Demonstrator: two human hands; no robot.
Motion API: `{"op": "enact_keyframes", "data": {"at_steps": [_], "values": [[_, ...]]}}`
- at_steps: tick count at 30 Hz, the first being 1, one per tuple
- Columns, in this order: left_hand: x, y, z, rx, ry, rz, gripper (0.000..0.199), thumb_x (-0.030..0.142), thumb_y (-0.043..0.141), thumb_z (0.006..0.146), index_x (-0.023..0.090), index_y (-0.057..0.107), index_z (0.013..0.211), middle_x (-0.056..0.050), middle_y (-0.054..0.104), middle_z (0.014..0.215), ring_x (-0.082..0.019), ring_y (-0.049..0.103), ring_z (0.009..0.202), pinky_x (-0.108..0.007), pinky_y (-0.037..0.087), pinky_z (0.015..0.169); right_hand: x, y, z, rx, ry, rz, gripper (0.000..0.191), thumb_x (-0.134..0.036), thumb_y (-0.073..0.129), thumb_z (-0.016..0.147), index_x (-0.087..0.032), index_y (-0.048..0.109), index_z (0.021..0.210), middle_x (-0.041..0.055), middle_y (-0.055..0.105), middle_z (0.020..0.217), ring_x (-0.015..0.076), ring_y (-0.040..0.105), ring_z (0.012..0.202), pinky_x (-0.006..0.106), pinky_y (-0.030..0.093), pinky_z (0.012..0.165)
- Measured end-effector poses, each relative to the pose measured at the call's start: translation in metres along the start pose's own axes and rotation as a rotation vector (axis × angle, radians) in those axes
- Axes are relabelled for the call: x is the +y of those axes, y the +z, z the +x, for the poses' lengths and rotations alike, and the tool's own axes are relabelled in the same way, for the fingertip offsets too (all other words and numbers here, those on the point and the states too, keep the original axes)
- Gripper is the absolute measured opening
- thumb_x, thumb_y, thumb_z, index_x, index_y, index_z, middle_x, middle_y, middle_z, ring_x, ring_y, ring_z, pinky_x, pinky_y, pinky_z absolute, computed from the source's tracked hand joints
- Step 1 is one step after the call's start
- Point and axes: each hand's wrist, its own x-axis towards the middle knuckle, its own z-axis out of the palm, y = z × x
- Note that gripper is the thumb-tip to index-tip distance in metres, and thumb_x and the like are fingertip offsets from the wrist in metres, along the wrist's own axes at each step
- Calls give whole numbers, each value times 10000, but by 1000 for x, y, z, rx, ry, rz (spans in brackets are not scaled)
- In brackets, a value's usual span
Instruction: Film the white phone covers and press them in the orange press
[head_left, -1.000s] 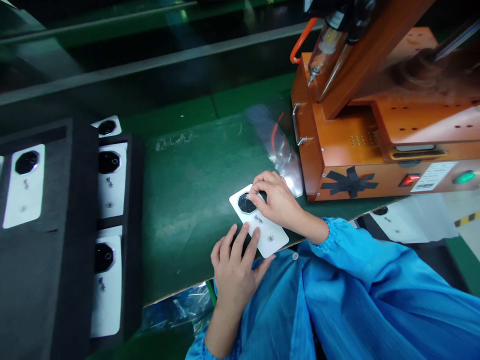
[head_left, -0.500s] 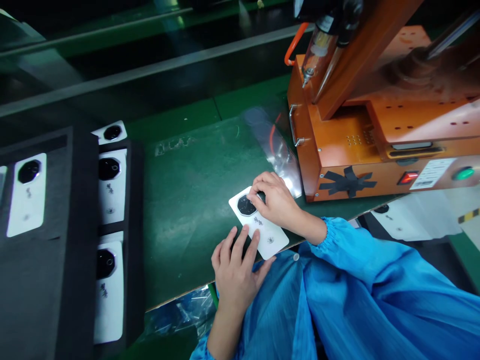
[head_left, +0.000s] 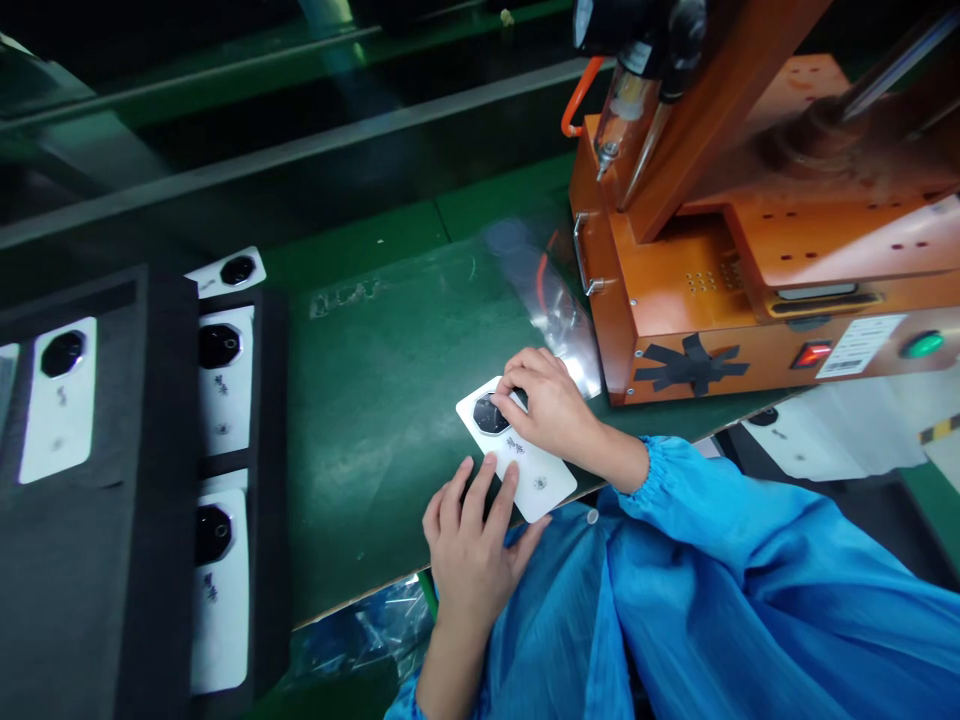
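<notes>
A white phone back cover point(head_left: 534, 465) with a black octagonal camera window point(head_left: 491, 412) and dark lettering lies slanted at the front edge of the green bench. My left hand point(head_left: 472, 540) rests with spread fingers, the fingertips on the cover's left side and the thumb beside its bottom edge. At the upper right of the camera window, my right hand point(head_left: 551, 405) has thumb and forefinger pinched together. Whatever lies between those fingertips, if anything, is too small to make out. The right hand covers the cover's upper right edge.
Black foam trays point(head_left: 169, 420) with several white covers point(head_left: 60, 400) stand at left. An orange press machine point(head_left: 622, 330) is on the right, with clear plastic film point(head_left: 559, 320) beside it. More white covers point(head_left: 810, 445) lie low at right. The bench edge point(head_left: 360, 598) runs in front.
The camera view has shifted slightly. Both hands keep nearly the same place on the cover, the right fingertips still pinched at the camera window.
</notes>
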Motion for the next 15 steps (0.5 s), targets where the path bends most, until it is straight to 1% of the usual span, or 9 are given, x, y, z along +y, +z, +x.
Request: {"op": "enact_keyframes", "data": {"at_steps": [5,10,12,13,15], "values": [[-1,0,0,7,5,-3,568,523,732,849,247,654,1339,-105,664,1373,-348,564,1289,-485,364,1039,1,-1,-3,22,-18,13,103,-276,683,900,-199,652,838,57,615,981,216,552,952,396,434,904],[-2,2,-1,10,10,-8,586,526,739,842,251,646,1351,-105,652,1389,-342,554,1303,-479,361,1049,2,-2,-3,27,-25,6,71,-256,656,913,-190,667,937,81,620,1019,239,574,989,432,478,918],[-2,2,-1,8,16,-4,595,512,743,842,246,636,1363,-113,648,1393,-343,547,1311,-476,362,1050,-4,-11,-8,66,-46,42,142,-241,638,922,-182,666,1047,104,619,1074,252,587,1042,448,500,941],[-2,1,-1,4,19,-1,596,502,744,844,243,631,1369,-118,644,1396,-344,542,1316,-476,361,1051,-9,-18,-14,113,-62,71,192,-236,621,932,-182,656,1114,115,618,1113,257,590,1081,453,507,961],[-1,0,-1,-11,22,-4,595,486,742,850,237,622,1378,-126,638,1402,-344,536,1323,-476,362,1054,-21,-36,-32,176,-75,119,268,-253,593,961,-210,626,1224,123,616,1208,256,585,1159,450,514,1001]]}}
